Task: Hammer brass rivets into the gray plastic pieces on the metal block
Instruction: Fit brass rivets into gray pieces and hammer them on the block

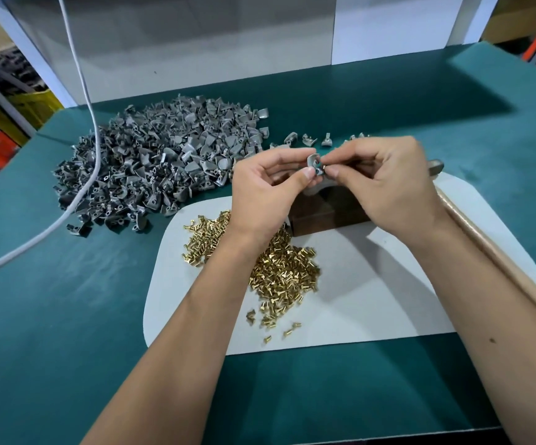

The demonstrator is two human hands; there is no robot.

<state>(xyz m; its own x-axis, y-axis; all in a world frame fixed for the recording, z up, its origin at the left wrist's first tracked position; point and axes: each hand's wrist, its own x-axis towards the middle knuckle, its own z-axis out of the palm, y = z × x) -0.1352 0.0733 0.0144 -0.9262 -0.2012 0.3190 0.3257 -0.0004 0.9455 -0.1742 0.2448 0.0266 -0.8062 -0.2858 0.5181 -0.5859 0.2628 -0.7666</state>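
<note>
My left hand (pixel 268 191) pinches a gray plastic piece (pixel 313 161) between thumb and fingers, above the dark metal block (pixel 324 216). My right hand (pixel 385 184) pinches a small brass rivet (pixel 322 168) against that piece. Loose brass rivets (pixel 289 268) lie heaped on the white mat (pixel 388 284) under my left wrist. A big heap of gray plastic pieces (pixel 163 159) lies at the left on the green table. The hammer, with its head (pixel 435 167) and wooden handle (pixel 498 252), lies on the right, partly hidden by my right forearm.
A few gray pieces (pixel 311 141) lie in a row behind my hands. A white cable (pixel 83 130) hangs down and runs across the heap and the green table (pixel 67 316) to the left. A white panel (pixel 196 43) stands at the table's back edge.
</note>
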